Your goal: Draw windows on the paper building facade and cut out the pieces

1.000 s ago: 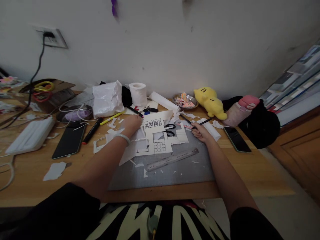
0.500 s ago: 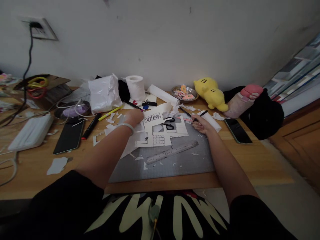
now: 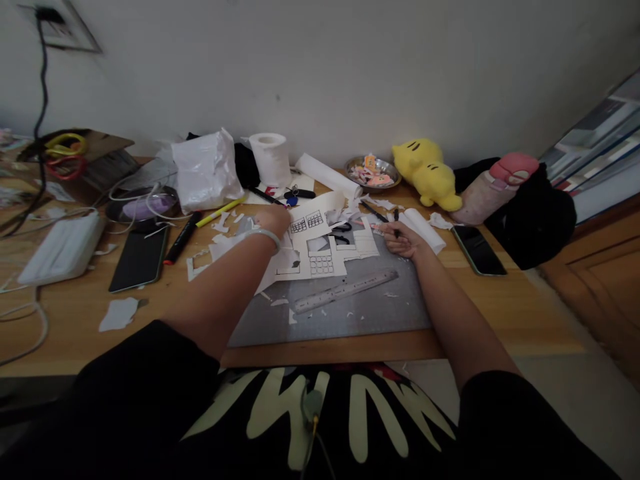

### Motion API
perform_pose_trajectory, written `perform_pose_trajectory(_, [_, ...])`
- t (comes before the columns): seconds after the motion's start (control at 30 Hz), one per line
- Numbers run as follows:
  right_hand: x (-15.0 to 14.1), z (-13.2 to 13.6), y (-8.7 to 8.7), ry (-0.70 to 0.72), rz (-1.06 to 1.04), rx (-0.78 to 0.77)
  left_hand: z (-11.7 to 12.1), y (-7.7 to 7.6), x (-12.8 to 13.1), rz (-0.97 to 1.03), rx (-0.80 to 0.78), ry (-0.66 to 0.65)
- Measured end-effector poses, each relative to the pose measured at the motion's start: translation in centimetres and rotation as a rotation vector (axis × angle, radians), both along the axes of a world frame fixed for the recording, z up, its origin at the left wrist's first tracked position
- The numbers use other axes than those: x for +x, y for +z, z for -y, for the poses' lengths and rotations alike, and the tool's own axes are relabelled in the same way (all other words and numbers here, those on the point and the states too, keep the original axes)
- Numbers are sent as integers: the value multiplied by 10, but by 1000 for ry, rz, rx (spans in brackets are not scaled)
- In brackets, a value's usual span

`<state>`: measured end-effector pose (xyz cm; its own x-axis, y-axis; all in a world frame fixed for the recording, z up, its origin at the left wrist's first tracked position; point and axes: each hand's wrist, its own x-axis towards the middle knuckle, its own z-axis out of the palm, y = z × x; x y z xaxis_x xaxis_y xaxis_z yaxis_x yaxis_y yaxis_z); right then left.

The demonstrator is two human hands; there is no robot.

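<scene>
My right hand (image 3: 403, 240) is closed around a slim black pen-like tool (image 3: 397, 216), just right of the cut white paper. My left hand (image 3: 273, 220) lies at the left edge of that paper, its fingers hidden from view. Drawn black grids and ruled lines mark the cut-out paper (image 3: 321, 265), which has openings in it. Black scissor handles (image 3: 342, 239) show through and behind the paper. A clear ruler (image 3: 345, 291) lies on the grey cutting mat (image 3: 360, 319). Another slim black tool (image 3: 374, 211) rests beyond my right hand.
Paper scraps surround the mat. On the left are a dark phone (image 3: 139, 259), a black marker (image 3: 182, 239) and a white power strip (image 3: 63, 247). At the back stand a tissue roll (image 3: 270, 161), metal bowl (image 3: 373, 175) and yellow plush (image 3: 427, 173). Another phone (image 3: 479, 250) lies right.
The camera view has tilted slightly, so the table appears higher. The black tool in my right hand now points more upright. My left hand stays beside the paper.
</scene>
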<state>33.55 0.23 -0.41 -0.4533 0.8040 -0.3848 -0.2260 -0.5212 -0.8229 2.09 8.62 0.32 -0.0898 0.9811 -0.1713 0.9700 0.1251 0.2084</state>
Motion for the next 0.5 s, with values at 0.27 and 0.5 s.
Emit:
perform_pose_trajectory(0.27, [13, -9, -16, 229, -248, 10, 10, 16, 11, -51, -94, 113])
perform_pose_trajectory(0.5, [16, -14, -22, 263, -340, 21, 15, 20, 15, 150, -69, -37])
